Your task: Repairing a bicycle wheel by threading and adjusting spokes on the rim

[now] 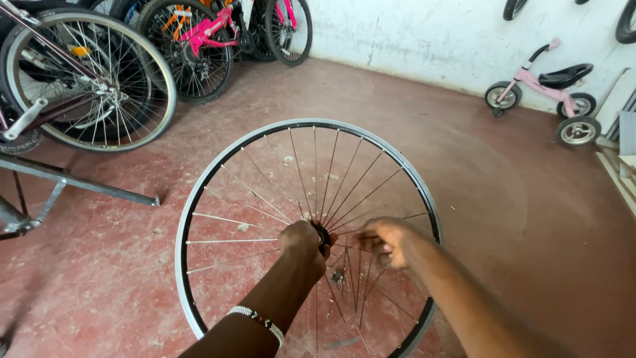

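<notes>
From the head camera, looking down: a bare bicycle wheel [306, 232] with no tyre stands on its rim on the red concrete floor [517, 219], filling the centre of the frame. The left hand [303, 242] is closed around the black hub [322, 235] at the wheel's middle, fingers wrapped tight on it, and a beaded bracelet [258, 321] shows on that wrist in the lower centre. The right hand [387, 242] sits just right of the hub, fingers pinched together among the spokes [361, 192] — it is blurred, so I cannot tell whether they clamp a spoke or a small tool.

The risks, as I judge them: the wheel touches the floor only at its lower rim and is steadied by the one hand at the hub — if that hold slackens, it could tip or roll. Several spokes in the lower part look loose and crossed, so a careless tug might bend one or nick a finger.

In the upper left stand a silver-rimmed wheel [89, 79] on a metal stand [79, 182] and a pink bicycle [212, 30]; in the upper right, a pink tricycle [546, 89] by the white wall [424, 33], well apart from the hands.
</notes>
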